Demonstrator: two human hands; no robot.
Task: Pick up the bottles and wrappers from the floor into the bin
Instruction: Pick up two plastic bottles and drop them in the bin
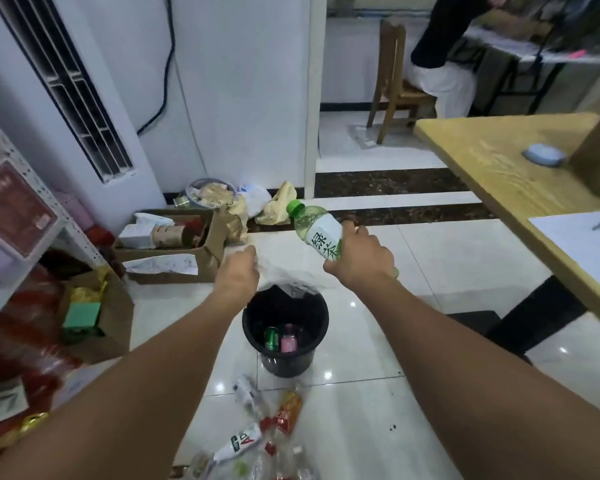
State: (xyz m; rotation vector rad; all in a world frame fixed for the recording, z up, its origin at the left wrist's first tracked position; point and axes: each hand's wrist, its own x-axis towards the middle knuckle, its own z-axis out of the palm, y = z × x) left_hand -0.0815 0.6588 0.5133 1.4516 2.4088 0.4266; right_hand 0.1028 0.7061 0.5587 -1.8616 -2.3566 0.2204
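A black round bin [248, 322] stands on the white tiled floor in the middle of the head view, with a green can and a pink bottle inside. My right hand [361, 256] grips a green-capped tea bottle [314, 226] with a white label, tilted, above and beyond the bin. My left hand [238, 271] holds a clear plastic wrapper [284, 280] that hangs over the bin's far rim. A heap of bottles and wrappers [257, 431] lies on the floor in front of the bin.
Open cardboard boxes [174, 251] with clutter sit to the left, next to a white shelf. Bags and a glass jar lie by the wall. A wooden table [499, 168] reaches in from the right. A person sits on a wooden chair [394, 88] far back.
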